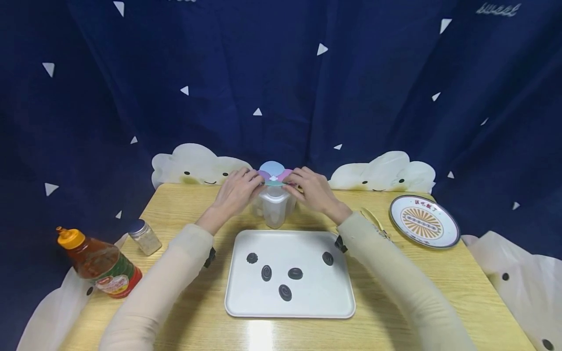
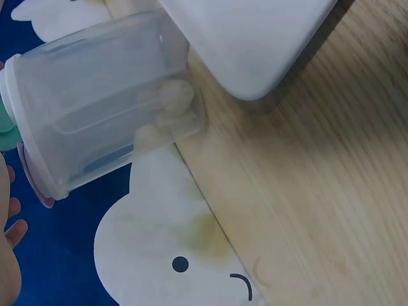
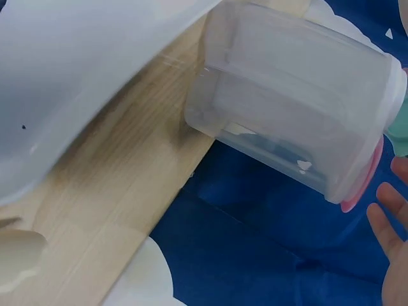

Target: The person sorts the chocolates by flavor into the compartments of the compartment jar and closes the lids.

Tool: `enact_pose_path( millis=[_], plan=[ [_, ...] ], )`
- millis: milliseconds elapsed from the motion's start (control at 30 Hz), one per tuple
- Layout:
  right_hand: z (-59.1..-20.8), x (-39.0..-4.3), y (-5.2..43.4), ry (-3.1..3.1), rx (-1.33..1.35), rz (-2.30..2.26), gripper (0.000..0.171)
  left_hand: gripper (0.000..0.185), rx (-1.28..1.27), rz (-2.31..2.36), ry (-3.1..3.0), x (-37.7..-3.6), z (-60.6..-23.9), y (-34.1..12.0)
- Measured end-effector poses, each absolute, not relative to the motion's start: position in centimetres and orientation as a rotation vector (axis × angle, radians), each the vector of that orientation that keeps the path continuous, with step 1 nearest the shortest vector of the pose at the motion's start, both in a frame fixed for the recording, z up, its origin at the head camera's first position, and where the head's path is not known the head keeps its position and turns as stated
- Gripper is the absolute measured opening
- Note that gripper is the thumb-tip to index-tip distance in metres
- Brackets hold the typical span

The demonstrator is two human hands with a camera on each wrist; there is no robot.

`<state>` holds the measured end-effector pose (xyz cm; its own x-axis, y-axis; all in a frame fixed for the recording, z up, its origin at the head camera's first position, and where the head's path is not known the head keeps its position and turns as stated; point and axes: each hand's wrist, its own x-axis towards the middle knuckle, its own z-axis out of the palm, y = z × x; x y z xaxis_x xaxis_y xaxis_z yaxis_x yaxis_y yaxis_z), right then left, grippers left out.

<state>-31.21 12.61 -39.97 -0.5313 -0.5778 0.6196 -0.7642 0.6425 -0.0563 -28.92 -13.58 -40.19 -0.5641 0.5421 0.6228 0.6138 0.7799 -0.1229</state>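
A translucent plastic canister (image 1: pixel 275 207) stands upright behind the tray, with pale lumps low inside it in the left wrist view. Its flower-shaped lid (image 1: pixel 272 169) has blue, purple, pink and green petals; the green petal (image 3: pixel 400 131) sticks up above the white rim. At the lid's left side, my left hand (image 1: pixel 239 189) pinches the edge near the green petal. Opposite it, my right hand (image 1: pixel 311 189) pinches the lid's right edge, its other fingers spread in the right wrist view. The contact points themselves are partly hidden by the hands.
In front, a white tray (image 1: pixel 290 308) bears several dark oval pieces (image 1: pixel 285 292). On the left are a sauce bottle (image 1: pixel 103 265) and a small dark-capped jar (image 1: pixel 146 238). To the right lie a patterned plate (image 1: pixel 401 214) and a slim yellow utensil (image 1: pixel 372 218), partly behind the right sleeve.
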Motion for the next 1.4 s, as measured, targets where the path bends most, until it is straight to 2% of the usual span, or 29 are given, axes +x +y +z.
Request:
enact_pose_path(
  millis=[400, 867, 1100, 1400],
  plan=[
    [-38.5, -32.1, 12.4, -2.279, 1.002, 0.455, 0.019, 0.016, -0.828, -0.066, -2.317, -29.7, -39.0, -13.5],
    [-38.5, -32.5, 12.3, -2.337, 0.874, 0.561, 0.021, 0.018, -0.792, -0.046, -2.409, -30.2, -38.4, -13.3],
    [-38.1, -30.5, 14.3, -2.403, 0.741, 0.539, 0.028, 0.018, -0.790, -0.038, -2.426, -30.2, -38.4, -13.4],
    [-38.7, -25.5, 20.0, -2.535, 0.635, 0.539, 0.046, 0.018, -0.791, -0.016, -2.411, -30.1, -38.7, -13.4]
  ],
)
